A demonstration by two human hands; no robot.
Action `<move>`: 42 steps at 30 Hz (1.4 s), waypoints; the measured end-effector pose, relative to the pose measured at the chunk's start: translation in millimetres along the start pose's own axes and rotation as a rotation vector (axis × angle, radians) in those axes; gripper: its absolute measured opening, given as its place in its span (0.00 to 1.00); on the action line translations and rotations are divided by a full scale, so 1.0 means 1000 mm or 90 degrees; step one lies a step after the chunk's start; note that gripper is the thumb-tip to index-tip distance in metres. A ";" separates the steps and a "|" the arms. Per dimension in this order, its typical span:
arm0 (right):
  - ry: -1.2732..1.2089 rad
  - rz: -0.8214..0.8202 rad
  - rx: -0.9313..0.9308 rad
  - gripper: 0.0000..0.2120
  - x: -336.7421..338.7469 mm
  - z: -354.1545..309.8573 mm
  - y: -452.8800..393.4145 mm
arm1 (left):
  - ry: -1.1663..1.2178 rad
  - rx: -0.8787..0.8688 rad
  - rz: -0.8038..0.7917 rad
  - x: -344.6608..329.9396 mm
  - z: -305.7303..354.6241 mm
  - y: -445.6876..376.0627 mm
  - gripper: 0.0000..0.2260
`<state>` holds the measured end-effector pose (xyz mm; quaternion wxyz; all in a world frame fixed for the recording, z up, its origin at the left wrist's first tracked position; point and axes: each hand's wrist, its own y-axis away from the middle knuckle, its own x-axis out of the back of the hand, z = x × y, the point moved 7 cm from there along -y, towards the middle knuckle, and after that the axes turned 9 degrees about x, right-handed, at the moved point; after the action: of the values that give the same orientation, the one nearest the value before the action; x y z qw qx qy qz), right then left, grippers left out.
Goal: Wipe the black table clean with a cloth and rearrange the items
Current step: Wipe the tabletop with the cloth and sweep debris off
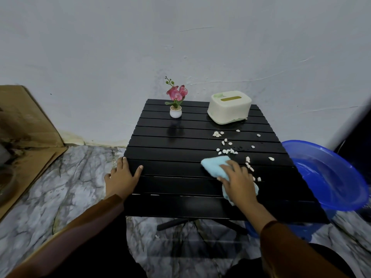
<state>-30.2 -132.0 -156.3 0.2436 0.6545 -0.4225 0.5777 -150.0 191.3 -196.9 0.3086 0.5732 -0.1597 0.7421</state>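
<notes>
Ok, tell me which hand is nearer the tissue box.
Right. The right hand presses the cloth just in front of the tissue box; the left hand rests at the table's left edge.

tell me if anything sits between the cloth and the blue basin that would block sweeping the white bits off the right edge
Nothing visible does. The right hand presses the cloth on the black table; only the loose white bits lie between it and the blue basin. The tissue box stands further back.

blue basin (329, 177) right of table, cardboard (30, 125) against wall, marble floor (60, 187)
</notes>
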 end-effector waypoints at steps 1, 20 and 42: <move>0.013 -0.010 0.007 0.20 -0.004 0.001 0.002 | -0.002 -0.001 -0.001 0.000 0.001 -0.001 0.33; -0.029 0.009 0.041 0.20 -0.012 -0.054 -0.060 | -0.005 -0.001 -0.024 -0.001 0.012 -0.028 0.33; 0.040 -0.020 0.060 0.21 -0.029 -0.059 -0.088 | 0.022 -0.021 -0.038 -0.002 0.015 -0.050 0.29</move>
<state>11.7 -30.6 -157.2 0.2347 0.6536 -0.3766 0.6130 -106.4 219.4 -200.3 0.3423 0.5595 -0.1493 0.7399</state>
